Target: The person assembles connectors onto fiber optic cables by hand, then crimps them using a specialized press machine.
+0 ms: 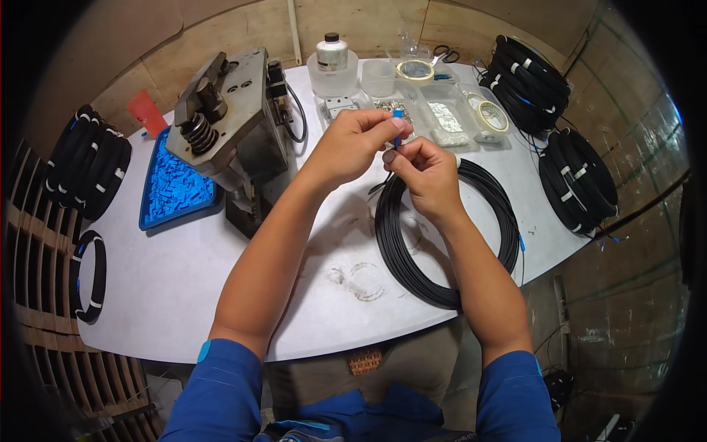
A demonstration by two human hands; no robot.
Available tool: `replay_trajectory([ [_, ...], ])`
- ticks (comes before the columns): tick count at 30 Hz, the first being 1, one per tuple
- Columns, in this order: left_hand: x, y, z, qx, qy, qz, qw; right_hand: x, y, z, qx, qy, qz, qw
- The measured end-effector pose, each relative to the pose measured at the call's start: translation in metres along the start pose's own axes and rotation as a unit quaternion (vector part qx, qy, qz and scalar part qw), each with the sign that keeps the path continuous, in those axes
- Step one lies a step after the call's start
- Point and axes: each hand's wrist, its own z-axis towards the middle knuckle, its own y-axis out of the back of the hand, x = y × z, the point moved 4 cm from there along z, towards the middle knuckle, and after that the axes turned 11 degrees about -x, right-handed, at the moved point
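Observation:
Over the far middle of the white table, my two hands meet at a small blue plastic sleeve (398,114). My left hand (353,144) pinches the sleeve between thumb and fingers. Just below and to the right, my right hand (428,177) is closed in a pinch at the sleeve's lower end, on what looks like the end of a black cable; the fingers hide most of the joint. A large coil of black cable (387,250) lies flat under my right forearm. Another blue sleeve (521,243) shows at the coil's right side.
A metal press (247,110) stands left of my hands, beside a dark blue tray (145,217) of blue sleeves. Behind are a bottle (331,55), clear containers (378,77), tape rolls (492,116) and scissors (446,53). Bundled black coils (578,180) sit at both table sides.

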Motion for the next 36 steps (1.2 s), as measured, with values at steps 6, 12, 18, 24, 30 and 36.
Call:
replay_trajectory([
  [6,0.000,-0.003,0.000,0.014,0.018,-0.010,1.000,0.001,0.001,0.000,0.002,-0.003,-0.002,1.000],
  [12,-0.005,0.003,-0.002,0.080,0.036,-0.074,0.993,-0.002,0.002,0.003,0.061,-0.086,0.031,0.994],
  [18,-0.006,0.002,-0.004,0.133,0.037,-0.092,0.986,-0.009,0.001,0.000,0.118,-0.082,0.093,0.985],
  [24,-0.012,-0.003,-0.004,0.025,-0.011,-0.001,1.000,-0.011,0.004,0.002,0.081,-0.096,0.114,0.986],
  [30,-0.018,-0.005,-0.007,-0.038,-0.059,0.105,0.992,-0.011,0.006,0.004,0.071,-0.069,0.102,0.990],
  [36,-0.013,-0.007,-0.007,0.075,-0.001,-0.027,0.997,-0.014,0.002,0.003,0.149,-0.125,0.218,0.956],
])
